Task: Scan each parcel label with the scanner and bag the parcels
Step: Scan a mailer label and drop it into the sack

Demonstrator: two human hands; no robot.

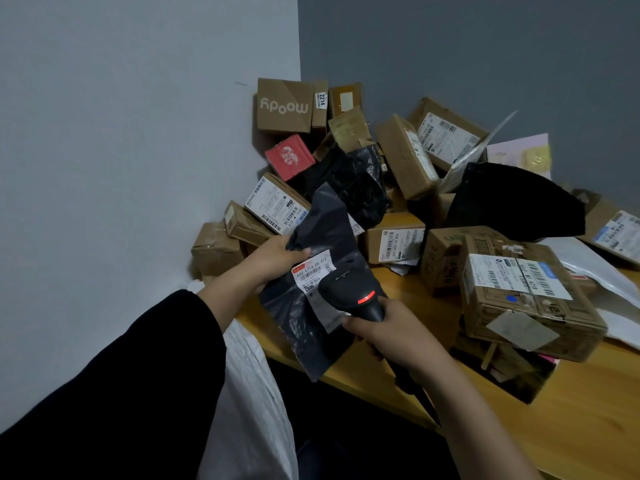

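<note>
Directly before you, the near edge of the yellow-brown wooden tabletop [568, 420] runs diagonally from the pale left wall [121, 150] down toward the lower right. The heap of parcels fills the corner where that wall meets the grey wall [485, 46]. Bare wood shows only in a strip along the near edge and at the lower right. A white woven sack [249, 393] stands off the table's left end, under your left forearm.

Your left hand [273, 258] grips the upper left edge of a crumpled black plastic mailer [325, 230], with the thumb on its front just above the white label [311, 270]. The mailer hangs past the table edge. Your right hand [391, 336] is curled round the handle of the black handheld scanner [356, 296]. The scanner's head overlaps the label's lower right, and a red strip glows on it. Whether the head touches the label cannot be told.

Count: one scanner, one held mailer, one sack, one red box [289, 157], two further black plastic bags [512, 202] in the heap, and at least a dozen brown cardboard cartons [530, 299].
</note>
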